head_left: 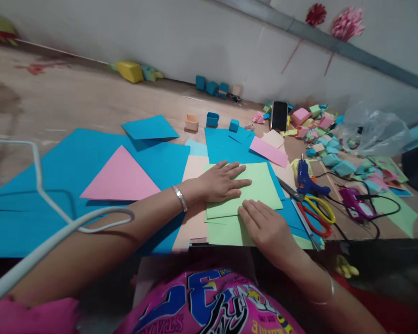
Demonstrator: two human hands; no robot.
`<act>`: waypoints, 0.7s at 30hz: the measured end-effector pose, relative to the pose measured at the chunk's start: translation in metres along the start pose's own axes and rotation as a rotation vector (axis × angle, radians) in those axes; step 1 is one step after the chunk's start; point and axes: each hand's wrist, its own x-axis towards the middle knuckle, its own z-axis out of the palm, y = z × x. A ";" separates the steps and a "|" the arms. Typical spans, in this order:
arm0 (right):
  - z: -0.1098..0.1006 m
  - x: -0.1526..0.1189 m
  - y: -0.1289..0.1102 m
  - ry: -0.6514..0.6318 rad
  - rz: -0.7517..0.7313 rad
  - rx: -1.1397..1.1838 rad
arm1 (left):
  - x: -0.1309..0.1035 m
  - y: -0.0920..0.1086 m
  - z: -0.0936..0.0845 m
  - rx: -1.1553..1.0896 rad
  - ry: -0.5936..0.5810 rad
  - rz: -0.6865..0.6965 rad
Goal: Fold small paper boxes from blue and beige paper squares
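Note:
Light green paper (261, 174) lies folded over on itself on the table, its folded edge toward me. My left hand (225, 182) rests flat on its left part with the fingers spread. My right hand (263, 225) is at the near edge of the fold, its fingers close together and pressed down on the paper. Blue sheets (167, 162) and a peach sheet (195, 185) lie under and to the left of the green paper. A folded pink paper triangle (120, 178) sits on the blue sheet beyond my left forearm.
Scissors (318, 211), a blue glue gun (308, 178) and a purple device (355, 203) with black cords lie at the right. Small folded paper pieces (330, 144), a phone (279, 116) and a plastic bag (376, 132) are farther back. A white curved bar (38, 176) crosses the left side.

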 end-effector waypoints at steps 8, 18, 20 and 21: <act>0.006 0.021 -0.014 0.072 -0.037 -0.054 | 0.004 -0.001 -0.001 -0.011 -0.025 -0.014; -0.010 -0.033 0.005 0.088 0.245 0.483 | -0.072 0.060 -0.012 0.024 0.203 -0.115; -0.014 -0.048 0.006 0.094 0.302 0.582 | -0.097 0.075 0.000 0.036 0.282 -0.151; -0.016 -0.055 0.007 0.096 0.327 0.623 | -0.110 0.082 0.008 0.054 0.307 -0.193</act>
